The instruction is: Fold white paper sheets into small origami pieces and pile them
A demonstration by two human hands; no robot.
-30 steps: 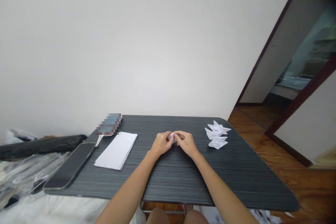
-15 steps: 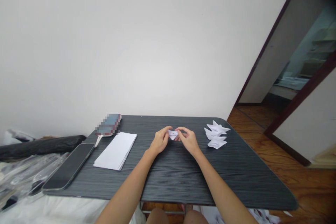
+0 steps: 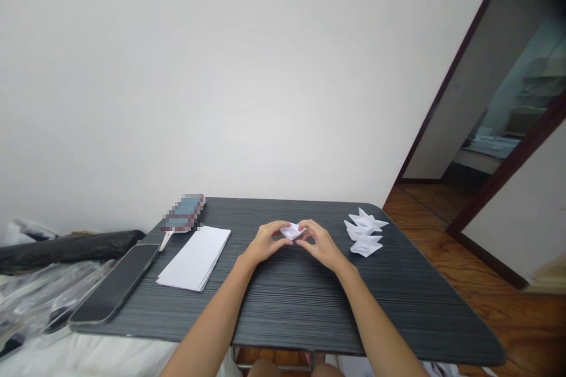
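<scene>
A small folded white paper boat [image 3: 292,231] is pinched between my two hands just above the middle of the dark table [image 3: 300,306]. My left hand [image 3: 267,240] grips its left end, thumb below and fingers above. On the other end, my right hand [image 3: 321,244] holds it the same way, fingers curled round the tip. Several finished-looking folded paper boats [image 3: 365,231] sit in a cluster to the right of my right hand. To the left lies a stack of white paper sheets [image 3: 194,258].
A large black phone [image 3: 117,284] rests at the table's left edge. Behind it is a pixelated item [image 3: 183,213] with a white strap. A white wall [image 3: 283,82] stands behind the table. Plastic-wrapped things and a black roll [image 3: 71,250] lie on the left.
Both thumbs have shifted to the near side of the paper boat, and it now shows more opened out. The hands sit slightly lower in view. The other objects stay put.
</scene>
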